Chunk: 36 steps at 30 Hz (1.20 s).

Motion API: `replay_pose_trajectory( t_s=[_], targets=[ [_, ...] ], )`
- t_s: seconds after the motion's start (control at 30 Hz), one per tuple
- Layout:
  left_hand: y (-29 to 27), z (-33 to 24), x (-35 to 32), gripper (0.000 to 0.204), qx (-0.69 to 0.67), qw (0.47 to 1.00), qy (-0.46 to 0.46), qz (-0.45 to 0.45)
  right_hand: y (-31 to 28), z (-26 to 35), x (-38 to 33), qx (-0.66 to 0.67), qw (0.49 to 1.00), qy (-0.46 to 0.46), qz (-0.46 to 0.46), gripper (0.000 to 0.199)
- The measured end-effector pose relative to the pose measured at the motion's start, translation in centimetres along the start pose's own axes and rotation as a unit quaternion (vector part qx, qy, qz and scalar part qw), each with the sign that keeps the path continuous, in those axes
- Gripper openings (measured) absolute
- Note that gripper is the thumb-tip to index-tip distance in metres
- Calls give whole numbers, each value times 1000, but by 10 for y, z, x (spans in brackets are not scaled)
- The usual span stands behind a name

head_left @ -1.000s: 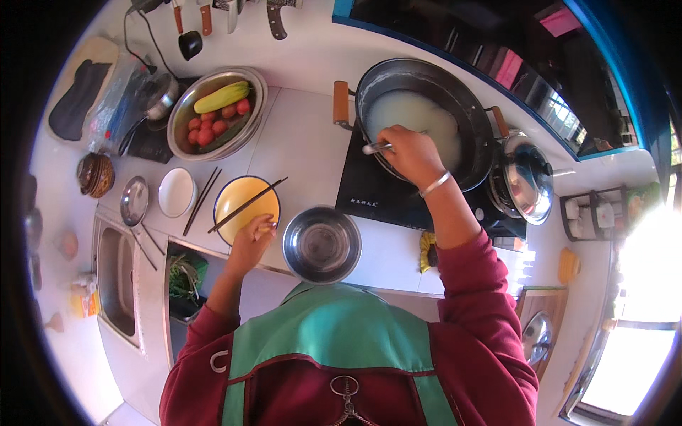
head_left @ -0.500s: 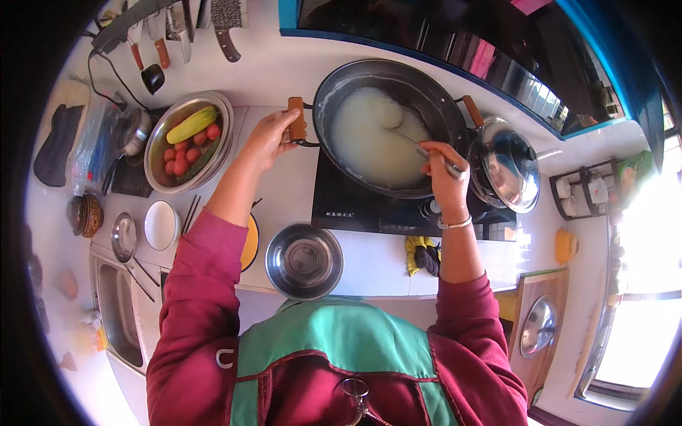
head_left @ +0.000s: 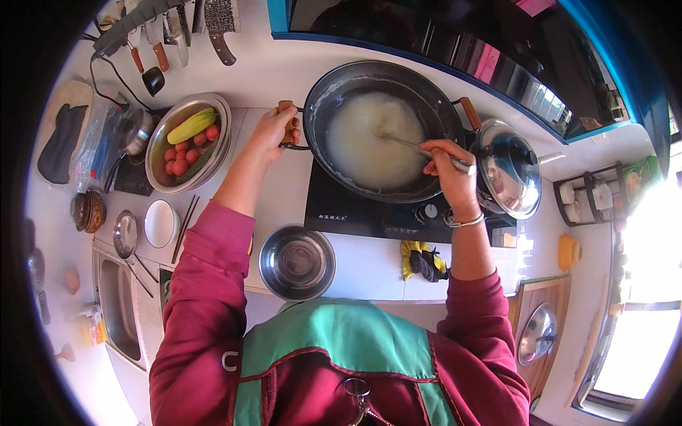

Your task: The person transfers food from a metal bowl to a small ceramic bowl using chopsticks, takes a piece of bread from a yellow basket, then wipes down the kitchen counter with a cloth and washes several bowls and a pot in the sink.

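Since half a second ago I see little change: the left hand (head_left: 273,131) stays on the wok's near handle and the right hand (head_left: 449,167) has shifted only slightly along the wok's right rim, the ladle reaching further into the liquid.

I take the wok (head_left: 383,131) as my landmark. It is a wide dark pan sitting on a black induction cooktop (head_left: 355,209) on the white counter (head_left: 284,71), and it holds a pale, cloudy white liquid (head_left: 373,142) that fills its middle. The left hand's fingers are clenched around the wooden handle (head_left: 286,113) on the wok's left side. The right hand's fingers are closed on the metal ladle (head_left: 415,145), whose shaft runs from the wok's right rim down into the liquid.

Just right of the wok, a domed steel lid with a black knob (head_left: 508,167) rests tilted, touching the wok's right edge. Well left of the wok stands a steel basin (head_left: 186,142) holding a yellow-green corn cob and red tomatoes. Below the wok, nearer to me and past the cooktop's front edge, sits an empty steel bowl (head_left: 297,261). Below and right of the wok, beside the cooktop's front corner, lies a yellow and black cloth (head_left: 423,259). Far left and below the wok, a small white dish (head_left: 159,224) sits with dark chopsticks (head_left: 182,227) just beside it. Above and left of the wok, knives (head_left: 217,25) hang on the wall.
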<state>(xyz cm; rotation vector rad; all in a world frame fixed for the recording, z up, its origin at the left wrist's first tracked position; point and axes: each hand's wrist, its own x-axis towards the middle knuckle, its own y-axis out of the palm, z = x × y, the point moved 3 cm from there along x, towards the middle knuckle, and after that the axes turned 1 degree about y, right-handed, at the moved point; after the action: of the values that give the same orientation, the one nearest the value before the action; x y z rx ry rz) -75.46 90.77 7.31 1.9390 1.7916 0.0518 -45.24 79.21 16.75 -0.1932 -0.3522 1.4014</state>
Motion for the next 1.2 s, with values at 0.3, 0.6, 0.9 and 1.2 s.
replay_pose_trajectory(
  t_s=[0.3,0.6,0.9,1.2],
  targets=[
    [-8,2,-2,15,19,1000,21,-14,-58,22,-27,-40,997,61,6,24],
    [2,2,-2,14,41,998,28,-33,18,21,-12,29,999,23,36,21],
    [-3,1,-1,15,42,998,35,-36,-56,19,-17,-60,997,49,-10,23],
    [-2,0,-4,15,54,997,31,-35,41,12,21,29,999,9,-13,19]
  ],
)
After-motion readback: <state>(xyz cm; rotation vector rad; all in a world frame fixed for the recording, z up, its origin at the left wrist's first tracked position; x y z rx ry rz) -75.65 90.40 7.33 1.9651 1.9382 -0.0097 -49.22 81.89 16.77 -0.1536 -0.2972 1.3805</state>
